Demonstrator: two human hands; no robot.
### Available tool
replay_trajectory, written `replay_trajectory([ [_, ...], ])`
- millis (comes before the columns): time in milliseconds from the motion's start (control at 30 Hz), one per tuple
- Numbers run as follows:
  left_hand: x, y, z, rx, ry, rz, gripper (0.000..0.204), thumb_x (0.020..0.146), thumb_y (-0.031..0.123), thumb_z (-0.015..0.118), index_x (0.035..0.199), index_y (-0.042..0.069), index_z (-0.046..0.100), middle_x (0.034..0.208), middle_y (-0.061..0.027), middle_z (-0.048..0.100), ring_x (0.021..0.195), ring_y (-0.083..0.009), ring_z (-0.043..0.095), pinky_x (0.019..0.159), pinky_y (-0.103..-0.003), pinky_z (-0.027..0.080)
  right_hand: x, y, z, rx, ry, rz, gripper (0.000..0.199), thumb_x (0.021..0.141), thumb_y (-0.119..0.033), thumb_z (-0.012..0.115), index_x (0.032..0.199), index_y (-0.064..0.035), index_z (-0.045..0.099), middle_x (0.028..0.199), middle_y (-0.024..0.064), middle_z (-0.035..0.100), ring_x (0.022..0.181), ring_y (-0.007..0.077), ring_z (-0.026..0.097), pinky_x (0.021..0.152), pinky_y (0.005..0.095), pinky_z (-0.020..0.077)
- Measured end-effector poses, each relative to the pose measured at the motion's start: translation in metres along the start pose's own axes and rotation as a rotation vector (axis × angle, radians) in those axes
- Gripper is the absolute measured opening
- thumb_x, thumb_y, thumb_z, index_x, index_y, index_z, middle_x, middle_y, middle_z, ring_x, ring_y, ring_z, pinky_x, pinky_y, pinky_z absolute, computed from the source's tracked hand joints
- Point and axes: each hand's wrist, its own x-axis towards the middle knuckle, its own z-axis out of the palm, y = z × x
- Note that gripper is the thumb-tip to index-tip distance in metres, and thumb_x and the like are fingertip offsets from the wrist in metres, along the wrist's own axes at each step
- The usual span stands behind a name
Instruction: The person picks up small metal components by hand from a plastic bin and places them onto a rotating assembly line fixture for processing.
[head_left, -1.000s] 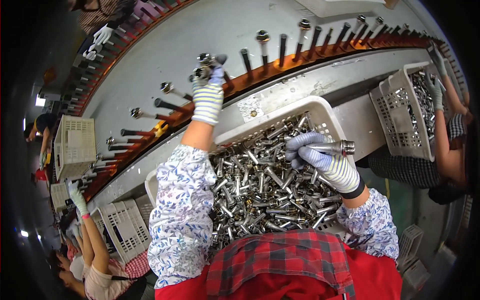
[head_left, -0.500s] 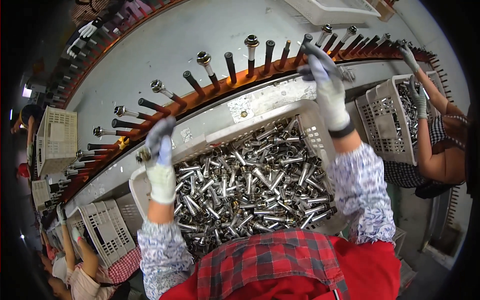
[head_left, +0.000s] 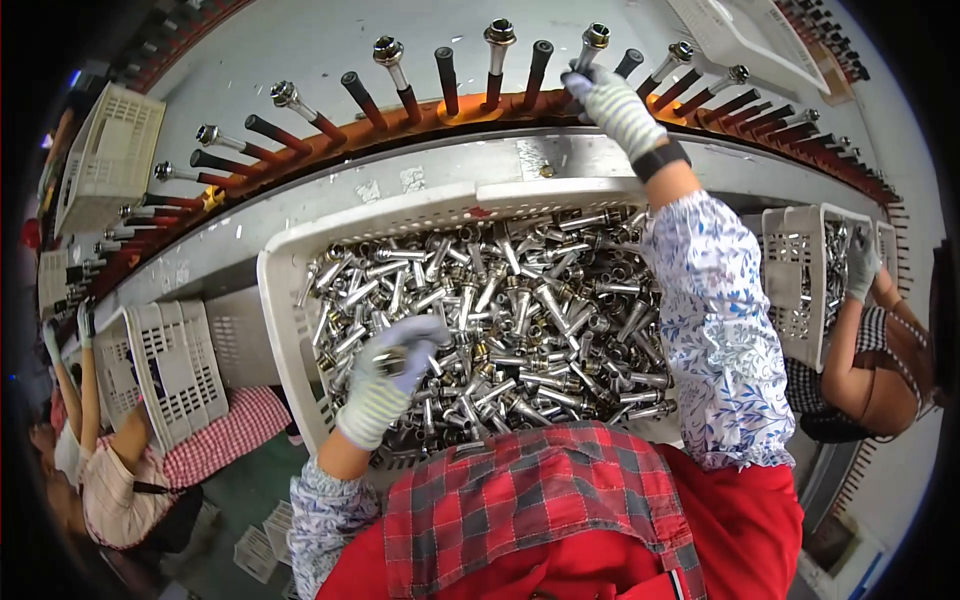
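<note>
My right hand [head_left: 618, 108], in a striped grey-and-white glove, reaches to the peg row behind the bin. Its fingers close round the lower part of a shiny flared metal tube fitting [head_left: 594, 42] that stands upright there; the peg under it is hidden. Above the bin's left half, my left hand [head_left: 382, 388] curls with a metal fitting [head_left: 394, 362] in its palm, ring end showing. Below it, a white plastic bin [head_left: 285, 330] holds a heap of loose metal fittings [head_left: 520, 330].
Dark pegs [head_left: 447, 80] line a curved orange-brown rail [head_left: 425, 110], several capped with fittings. A grey metal ledge [head_left: 330, 185] runs between rail and bin. Co-workers sit either side, by a left crate [head_left: 185, 390] and a right crate [head_left: 790, 255]. Another bin [head_left: 750, 45] lies beyond the rail.
My left hand has come from the rail side down over the heap. My right hand has shifted slightly left and closed on a fitting at the pegs. The view has turned somewhat.
</note>
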Motion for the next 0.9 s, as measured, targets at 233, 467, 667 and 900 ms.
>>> replay_trajectory([
  [233, 0.052, -0.009, 0.083, 0.964, -0.552, 0.312, 0.043, 0.092, 0.028, 0.044, 0.134, 0.022, 0.042, 0.058, -0.0033, 0.05, 0.051, -0.0203, 0.05, 0.052, -0.036, 0.045, -0.141, -0.035, 0.002, -0.147, 0.299, -0.743, 0.026, 0.081, -0.003, 0.06, 0.107, -0.0043, 0.06, 0.092, 0.0124, 0.065, 0.084, 0.0266, 0.063, 0.073, 0.034, 0.0504],
  [467, 0.094, -0.025, 0.112, 1.017, -0.621, 0.309, 0.024, 0.085, 0.033, 0.057, 0.084, 0.009, 0.06, 0.064, -0.0124, 0.061, 0.06, -0.0304, 0.061, 0.054, -0.044, 0.047, -0.196, 0.024, -0.023, -0.899, -0.012, -0.32, 0.04, 0.074, -0.007, 0.061, 0.114, -0.0074, 0.056, 0.118, 0.0142, 0.056, 0.101, 0.0293, 0.056, 0.087, 0.0401, 0.0448],
  [667, 0.081, -0.027, 0.075, 0.865, -0.476, 0.4, 0.022, 0.083, 0.029, 0.061, 0.09, 0.008, 0.057, 0.078, -0.0122, 0.062, 0.07, -0.0309, 0.061, 0.065, -0.041, 0.05, -0.172, 0.031, -0.007, -1.059, -0.03, -0.22, 0.047, 0.073, -0.012, 0.063, 0.118, -0.0057, 0.053, 0.115, 0.0137, 0.054, 0.105, 0.0294, 0.052, 0.083, 0.0406, 0.0444],
  [900, 0.07, 0.012, 0.04, -0.325, -0.375, -0.111, 0.076, 0.091, 0.024, 0.058, 0.144, 0.0, 0.009, 0.14, -0.0272, 0.034, 0.101, -0.0226, 0.06, 0.079, -0.03, 0.05, -0.164, 0.023, 0.005, -1.128, -0.124, -0.23, 0.014, 0.081, -0.012, 0.053, 0.09, -0.0099, 0.064, 0.093, 0.0083, 0.059, 0.09, 0.0216, 0.059, 0.072, 0.0352, 0.0456],
])
